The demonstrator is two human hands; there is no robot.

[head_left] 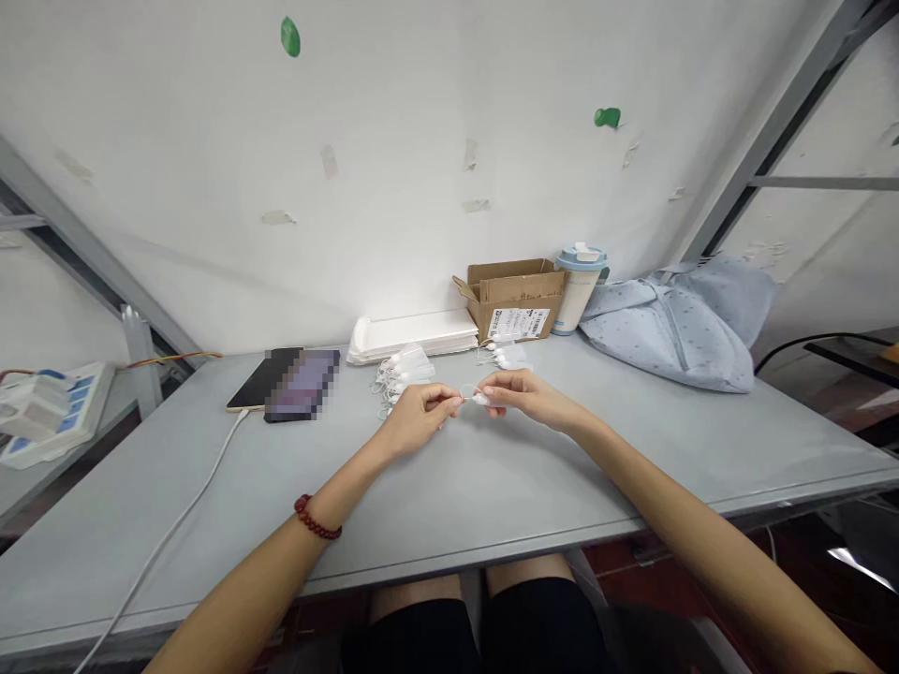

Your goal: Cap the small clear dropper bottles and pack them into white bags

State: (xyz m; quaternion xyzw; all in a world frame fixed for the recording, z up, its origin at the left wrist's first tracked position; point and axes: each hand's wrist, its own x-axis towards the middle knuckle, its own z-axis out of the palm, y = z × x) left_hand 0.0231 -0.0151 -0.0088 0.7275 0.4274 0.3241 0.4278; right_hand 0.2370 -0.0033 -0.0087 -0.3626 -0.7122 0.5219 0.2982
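Above the middle of the grey table, my right hand [525, 393] pinches a small white piece with a thin cord loop [480, 399] between thumb and fingers. My left hand [420, 417], with its fingertips closed, grips the end of the thin loop on its left side. Just beyond my left hand lies a pile of similar white looped pieces [409, 363]. A smaller group of white looped pieces [511, 355] rests behind my right hand, in front of the cardboard box. What exact kind of item these are is too small to tell.
A stack of flat white packets [418, 332] lies by the wall. Beside it stand an open cardboard box [518, 295] and a lidded cup [577, 295]. A light blue cloth bag [678, 328] is at right. Two phones [257, 382] and a white cable [203, 487] lie left.
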